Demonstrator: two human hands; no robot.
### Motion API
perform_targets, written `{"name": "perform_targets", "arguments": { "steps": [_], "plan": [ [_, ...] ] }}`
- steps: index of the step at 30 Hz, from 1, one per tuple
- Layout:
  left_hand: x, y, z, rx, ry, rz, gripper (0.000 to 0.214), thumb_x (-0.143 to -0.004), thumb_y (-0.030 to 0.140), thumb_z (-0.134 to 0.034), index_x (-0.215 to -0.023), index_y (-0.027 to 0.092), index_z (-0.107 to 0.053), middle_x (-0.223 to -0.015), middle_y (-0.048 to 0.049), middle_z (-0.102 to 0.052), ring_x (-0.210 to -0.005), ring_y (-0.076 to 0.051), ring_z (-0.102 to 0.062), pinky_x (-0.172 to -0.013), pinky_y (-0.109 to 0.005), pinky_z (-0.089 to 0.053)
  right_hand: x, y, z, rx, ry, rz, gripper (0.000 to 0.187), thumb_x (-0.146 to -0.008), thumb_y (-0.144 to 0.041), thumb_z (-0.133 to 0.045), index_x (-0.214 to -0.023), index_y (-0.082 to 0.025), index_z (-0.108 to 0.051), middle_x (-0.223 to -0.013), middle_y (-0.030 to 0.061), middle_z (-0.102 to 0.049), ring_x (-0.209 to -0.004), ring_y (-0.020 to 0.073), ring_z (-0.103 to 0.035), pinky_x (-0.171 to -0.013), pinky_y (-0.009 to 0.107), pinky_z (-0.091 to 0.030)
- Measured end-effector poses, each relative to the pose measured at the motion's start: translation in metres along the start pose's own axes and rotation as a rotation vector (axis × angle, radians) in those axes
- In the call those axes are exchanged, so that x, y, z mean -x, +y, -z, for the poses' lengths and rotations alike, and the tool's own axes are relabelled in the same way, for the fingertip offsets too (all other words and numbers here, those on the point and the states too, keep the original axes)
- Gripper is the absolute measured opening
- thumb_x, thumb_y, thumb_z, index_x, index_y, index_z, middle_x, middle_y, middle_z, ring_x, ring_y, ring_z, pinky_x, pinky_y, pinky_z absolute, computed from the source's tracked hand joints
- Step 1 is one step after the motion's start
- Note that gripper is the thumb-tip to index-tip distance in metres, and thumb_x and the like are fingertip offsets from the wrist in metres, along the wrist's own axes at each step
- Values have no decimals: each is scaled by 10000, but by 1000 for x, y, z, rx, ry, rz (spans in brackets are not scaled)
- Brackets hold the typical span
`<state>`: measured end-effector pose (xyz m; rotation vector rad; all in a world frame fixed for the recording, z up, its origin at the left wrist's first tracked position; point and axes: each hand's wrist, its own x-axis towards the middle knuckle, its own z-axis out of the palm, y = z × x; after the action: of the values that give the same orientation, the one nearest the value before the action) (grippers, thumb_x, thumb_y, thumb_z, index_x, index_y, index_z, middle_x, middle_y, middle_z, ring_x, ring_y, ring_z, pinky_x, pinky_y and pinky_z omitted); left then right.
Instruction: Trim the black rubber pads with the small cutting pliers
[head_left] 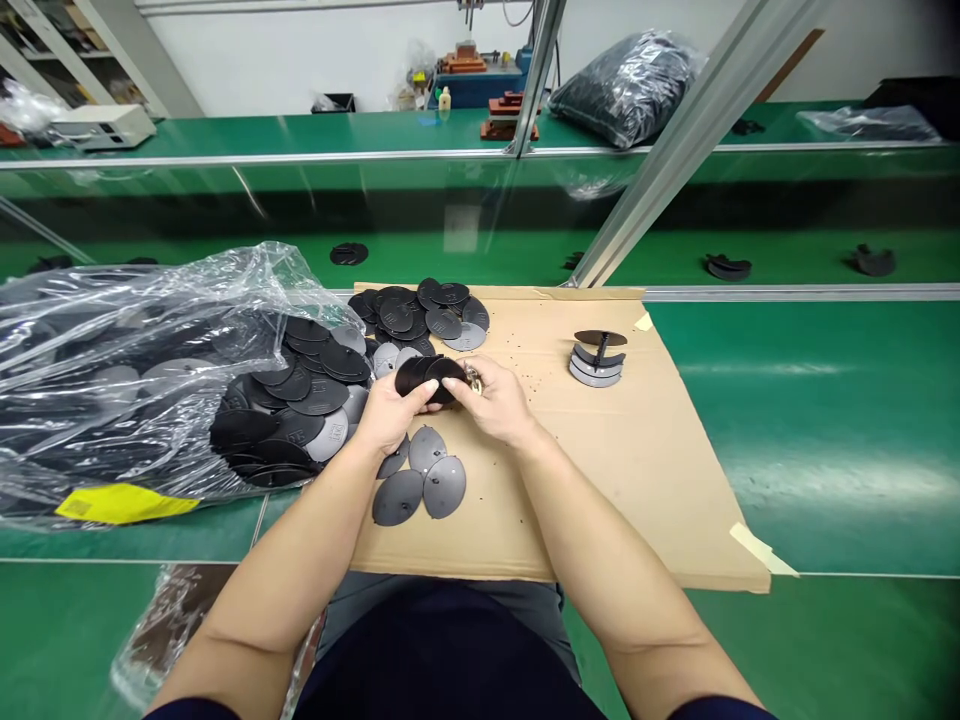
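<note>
Several thin black plastic discs (421, 374) are fanned out between my two hands over the cardboard sheet. My left hand (391, 412) pinches them at their left edge, thumb on top. On the other side, my right hand (496, 402) has its thumb pressed on the rightmost disc. A small shiny metal piece (474, 378) shows at the right fingers; its kind is not clear. Just below the hands lie several grey discs (444, 487) with small raised centres. A loose heap of dark discs (396, 315) spreads out behind the hands.
An open clear plastic bag (142, 340) of black discs covers the left side. Stacked curved parts with a disc on top (597, 360) stand on the cardboard (622, 470). Behind runs a green conveyor (465, 255) carrying scattered parts, crossed by a slanted metal post (675, 150).
</note>
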<state>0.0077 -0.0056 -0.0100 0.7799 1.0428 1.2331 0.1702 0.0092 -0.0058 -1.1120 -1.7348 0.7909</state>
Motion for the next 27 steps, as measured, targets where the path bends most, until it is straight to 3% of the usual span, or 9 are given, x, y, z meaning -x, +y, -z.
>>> {"name": "perform_targets", "arguments": {
  "steps": [3,8,15,20,24,27],
  "plan": [
    [0,-1,1,-29,-19,-27,422,-558,328,-850,-889,117,-695,-847,-82,-705,-726,-203,-672,-679,-357,-573,0,-3,-1,23,13,16,166,-814,-346,-620,-879,-196,-651,-838,28,-632,-790,179,-578,-776,305,-458],
    [0,-3,1,-46,-34,-104,373,-598,308,-830,-905,132,-713,-885,-79,-718,-785,-217,-677,-751,-374,-572,1,-5,-4,-71,44,-88,213,-794,-392,-644,-837,-184,-648,-791,18,-616,-733,163,-555,-704,281,-450],
    [3,1,0,5,-49,-45,379,-566,313,-847,-869,134,-708,-843,-80,-714,-744,-228,-678,-731,-407,-570,1,-3,2,-151,-122,-168,344,-797,-507,-627,-735,-169,-609,-629,-31,-479,-595,110,-440,-542,225,-366],
    [5,1,-2,35,-81,-8,352,-568,312,-846,-837,148,-691,-850,-75,-714,-744,-224,-676,-724,-405,-565,2,1,-1,-192,-51,-197,370,-730,-527,-693,-780,-168,-620,-630,-31,-506,-590,112,-449,-538,230,-379],
    [4,3,-3,73,-89,-29,390,-554,297,-855,-861,141,-670,-892,-79,-710,-825,-226,-673,-784,-390,-554,4,3,-8,-201,7,-203,364,-739,-521,-696,-710,-176,-586,-589,-41,-485,-551,102,-430,-510,228,-367],
    [2,5,-3,91,-48,-7,467,-551,316,-858,-925,163,-625,-911,-58,-696,-786,-189,-662,-705,-329,-556,6,-1,-12,-236,29,-194,343,-771,-509,-673,-809,-170,-630,-641,-20,-563,-584,119,-498,-550,246,-428]
  ]
}}
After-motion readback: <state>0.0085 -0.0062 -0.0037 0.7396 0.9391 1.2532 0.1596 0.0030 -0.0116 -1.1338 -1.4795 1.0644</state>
